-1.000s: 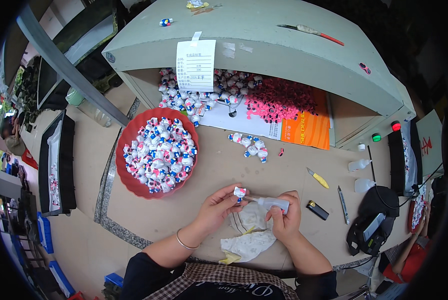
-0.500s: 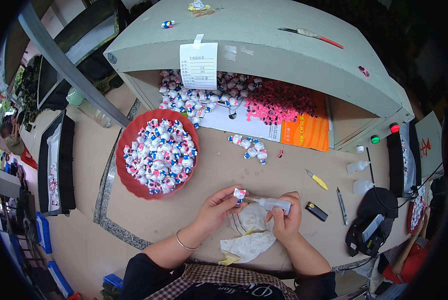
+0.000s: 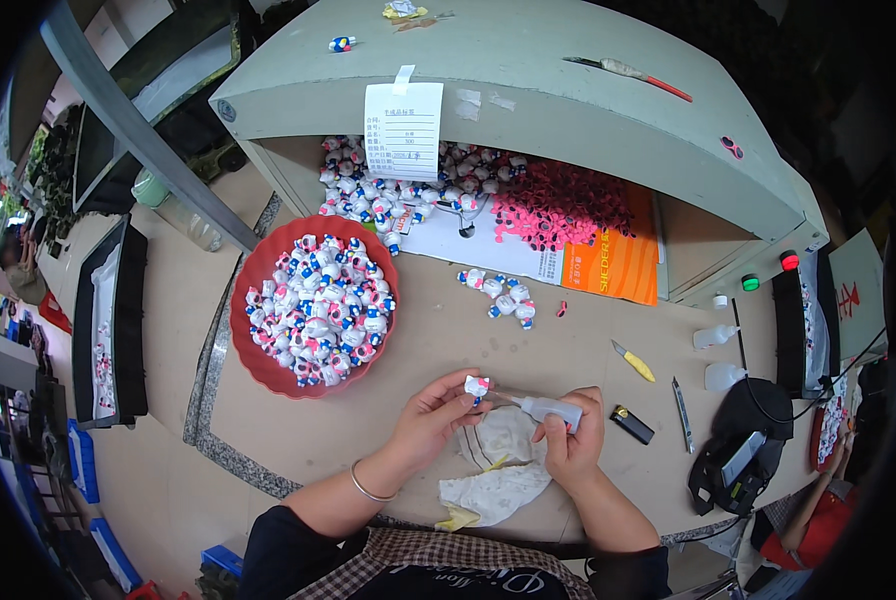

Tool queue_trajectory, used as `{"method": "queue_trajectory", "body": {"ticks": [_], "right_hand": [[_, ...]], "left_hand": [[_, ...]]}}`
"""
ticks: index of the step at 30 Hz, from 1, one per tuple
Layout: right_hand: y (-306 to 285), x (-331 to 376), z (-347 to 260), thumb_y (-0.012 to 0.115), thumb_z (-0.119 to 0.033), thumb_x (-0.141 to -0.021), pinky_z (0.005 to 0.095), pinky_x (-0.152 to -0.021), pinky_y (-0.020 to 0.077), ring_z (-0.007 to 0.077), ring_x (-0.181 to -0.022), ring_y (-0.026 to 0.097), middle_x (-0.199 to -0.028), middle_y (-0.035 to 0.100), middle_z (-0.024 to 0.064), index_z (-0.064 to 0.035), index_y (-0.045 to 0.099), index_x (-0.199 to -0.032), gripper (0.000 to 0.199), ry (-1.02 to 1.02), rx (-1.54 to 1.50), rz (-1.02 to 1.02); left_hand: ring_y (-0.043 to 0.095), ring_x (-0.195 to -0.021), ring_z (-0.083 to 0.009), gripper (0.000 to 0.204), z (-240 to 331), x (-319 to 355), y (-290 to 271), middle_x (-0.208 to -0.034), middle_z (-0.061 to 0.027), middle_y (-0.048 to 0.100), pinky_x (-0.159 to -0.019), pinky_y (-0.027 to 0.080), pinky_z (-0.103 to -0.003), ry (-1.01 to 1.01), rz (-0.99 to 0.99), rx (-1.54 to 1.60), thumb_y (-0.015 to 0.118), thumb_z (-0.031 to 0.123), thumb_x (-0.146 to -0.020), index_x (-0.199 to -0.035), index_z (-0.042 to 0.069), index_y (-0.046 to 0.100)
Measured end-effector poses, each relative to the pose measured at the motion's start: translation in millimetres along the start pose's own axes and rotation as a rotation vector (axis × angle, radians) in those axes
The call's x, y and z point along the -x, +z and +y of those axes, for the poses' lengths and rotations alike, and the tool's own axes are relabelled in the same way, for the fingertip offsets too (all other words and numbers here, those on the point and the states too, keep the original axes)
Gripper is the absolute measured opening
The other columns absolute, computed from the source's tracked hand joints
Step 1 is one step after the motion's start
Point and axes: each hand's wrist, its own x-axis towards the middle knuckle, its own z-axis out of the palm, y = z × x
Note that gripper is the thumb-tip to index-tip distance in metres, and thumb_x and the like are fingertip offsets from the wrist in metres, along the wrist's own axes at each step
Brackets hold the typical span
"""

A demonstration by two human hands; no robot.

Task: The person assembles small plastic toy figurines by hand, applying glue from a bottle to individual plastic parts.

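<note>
Between the fingertips of my left hand [image 3: 430,415] is a small white cat-like figurine [image 3: 477,387] with pink and blue parts. My right hand [image 3: 573,440] is closed round a translucent squeeze bottle [image 3: 548,408], tilted so its thin nozzle points left at the figurine; whether the tip touches it, I cannot tell. Under and between my hands lies a crumpled white cloth [image 3: 498,490] with yellow edges. Left of my hands stands a red scalloped bowl [image 3: 251,355] heaped with similar figurines. A few more figurines [image 3: 509,297] lie ahead on the table, beside a small pink piece [image 3: 562,309].
A grey-green shelf [image 3: 568,105] holds more figurines and a pile of pink pieces [image 3: 548,220]. To the right are a yellow-handled knife [image 3: 633,361], a black lighter [image 3: 632,424], a slim cutter [image 3: 683,412], small bottles [image 3: 725,376] and a black bag [image 3: 743,450]. Another person's arm [image 3: 820,490] shows far right.
The figurine in my left fingers has turned slightly, showing more of its white side. Both hands stay nearly in place, and the bottle still points at it.
</note>
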Motion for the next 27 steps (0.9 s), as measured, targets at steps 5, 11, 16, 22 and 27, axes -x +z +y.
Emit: {"method": "queue_trajectory", "body": {"ticks": [5, 11, 16, 22, 27], "right_hand": [[0.2, -0.2, -4.4, 0.051, -0.007, -0.082, 0.0216, -0.043, 0.0423, 0.0113, -0.050, 0.051, -0.085, 0.038, 0.0127, 0.0024, 0.042, -0.091, 0.016, 0.016, -0.013, -0.022], [6.8, -1.6, -6.9, 0.045, -0.012, -0.086, 0.0216, -0.044, 0.0485, 0.0104, -0.064, 0.045, -0.088, 0.034, 0.0087, 0.0023, 0.037, -0.091, 0.017, 0.086, -0.098, -0.060], [9.2, -2.4, -7.6, 0.047, -0.004, -0.083, 0.0212, -0.043, 0.0430, 0.0128, -0.051, 0.053, -0.086, 0.037, 0.0116, 0.0033, 0.039, -0.090, 0.013, 0.046, -0.122, 0.011], [8.2, -3.5, -6.2, 0.048, -0.006, -0.083, 0.0210, -0.042, 0.0430, 0.0119, -0.051, 0.052, -0.086, 0.037, 0.0120, 0.0029, 0.040, -0.090, 0.014, 0.042, -0.111, 0.025], [11.0, -2.8, -2.9, 0.049, -0.007, -0.083, 0.0209, -0.043, 0.0428, 0.0113, -0.051, 0.051, -0.086, 0.038, 0.0123, 0.0024, 0.040, -0.091, 0.015, 0.025, -0.076, 0.007]], "left_hand": [[0.057, -0.093, -0.0156, 0.033, -0.1, 0.9, 2.3, -0.104, -0.0041, 0.056, -0.075, 0.047, -0.025, 0.008, 0.029, -0.038, 0.049, 0.006, -0.086, -0.118, 0.009, 0.047], [0.056, -0.094, -0.0158, 0.033, -0.5, 1.4, 2.7, -0.111, -0.0068, 0.054, -0.075, 0.047, -0.024, 0.011, 0.040, -0.101, 0.048, 0.005, -0.086, -0.119, 0.008, 0.046], [0.056, -0.092, -0.0153, 0.033, -1.1, 1.2, 3.7, -0.103, -0.0055, 0.055, -0.076, 0.046, -0.025, 0.024, 0.030, -0.122, 0.048, 0.005, -0.086, -0.119, 0.008, 0.046], [0.056, -0.092, -0.0157, 0.034, -3.1, 1.1, 3.4, -0.103, -0.0061, 0.054, -0.077, 0.046, -0.025, 0.032, 0.019, -0.121, 0.048, 0.004, -0.086, -0.120, 0.007, 0.045], [0.056, -0.092, -0.0161, 0.034, -3.2, 0.7, 3.3, -0.103, -0.0060, 0.054, -0.077, 0.046, -0.025, 0.034, 0.013, -0.145, 0.049, 0.004, -0.086, -0.119, 0.007, 0.046]]}}
